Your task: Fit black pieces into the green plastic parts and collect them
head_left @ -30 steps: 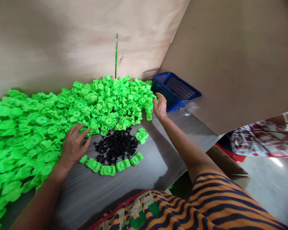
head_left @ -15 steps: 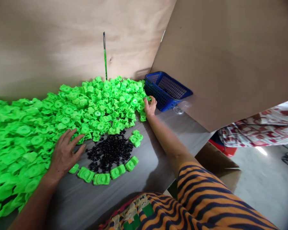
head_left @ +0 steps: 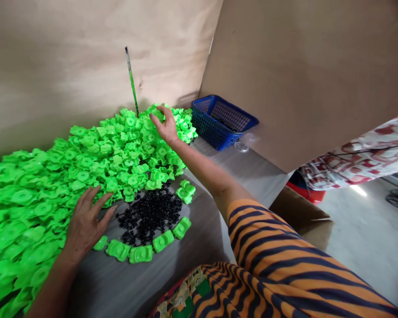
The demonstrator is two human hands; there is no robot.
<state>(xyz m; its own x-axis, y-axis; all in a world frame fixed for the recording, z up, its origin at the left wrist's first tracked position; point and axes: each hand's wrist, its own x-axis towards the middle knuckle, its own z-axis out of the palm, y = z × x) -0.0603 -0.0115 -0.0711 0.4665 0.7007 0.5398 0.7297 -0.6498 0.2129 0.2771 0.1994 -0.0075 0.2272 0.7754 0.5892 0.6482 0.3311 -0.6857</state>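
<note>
A large heap of bright green plastic pieces (head_left: 99,150), shaped like little car bodies, spreads along the back and left of the table. Over the heap's back right part, my right hand (head_left: 167,127) reaches out with thumb and fingers apart, holding nothing I can see. Fingers spread, my left hand (head_left: 88,221) rests at the heap's front edge. Between my hands lies a pile of small black parts (head_left: 149,214). Several green pieces sit in a curved row before it, among them a green car body (head_left: 141,254). A few more green pieces (head_left: 185,191) lie right of the black pile.
A blue plastic basket (head_left: 225,121) with dark contents stands at the back right, beside clear round plastic pieces (head_left: 241,147). Board walls (head_left: 285,79) close off the back and right. A thin green-stained stick (head_left: 132,81) leans on the back wall. An open cardboard box (head_left: 301,216) sits below the table's right edge.
My right hand has moved left and back, from beside the blue basket to over the green heap. My left hand has stayed nearly in place. The view has shifted slightly.
</note>
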